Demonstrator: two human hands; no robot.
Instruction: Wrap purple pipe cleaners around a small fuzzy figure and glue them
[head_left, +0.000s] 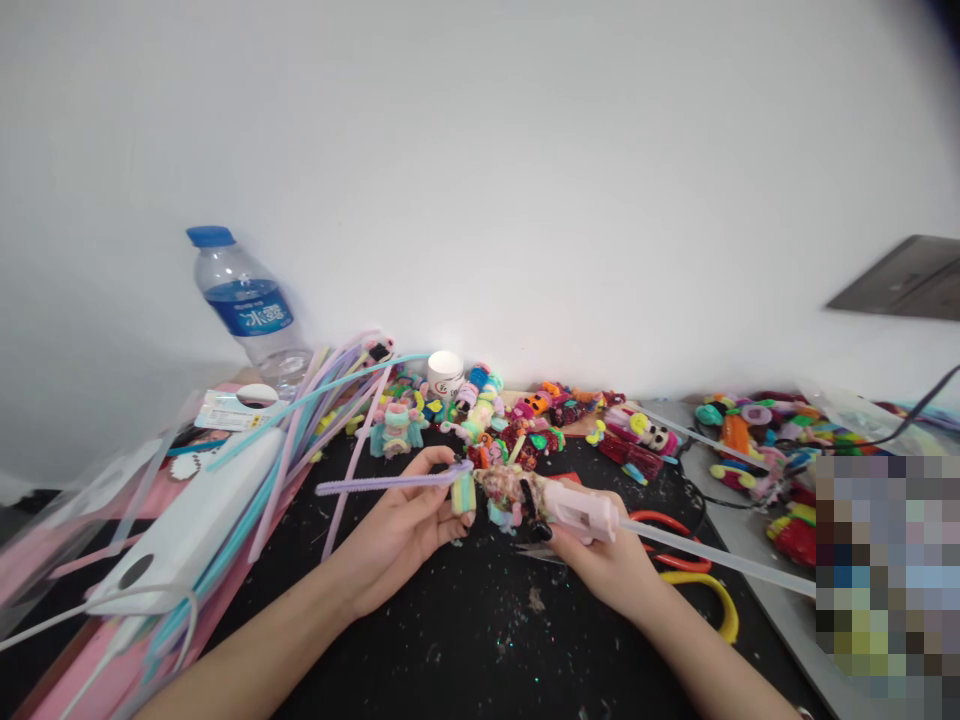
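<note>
My left hand (409,525) pinches a small pastel pipe-cleaner piece (463,492) from which a purple pipe cleaner (382,484) sticks out to the left. My right hand (600,555) grips a pale pink hot glue gun (581,512) with a clear glue stick (720,560) trailing out to the right. The gun's nozzle, crusted with coloured fluff (510,492), points left and touches the piece. Both hands hover just above the black work mat (480,630).
A water bottle (247,310) stands at the back left by a bundle of pastel pipe cleaners (330,400). Several finished fuzzy figures (525,415) and a white cup (445,374) line the wall. Red and yellow scissors (697,580) lie right. A white device (187,530) rests left.
</note>
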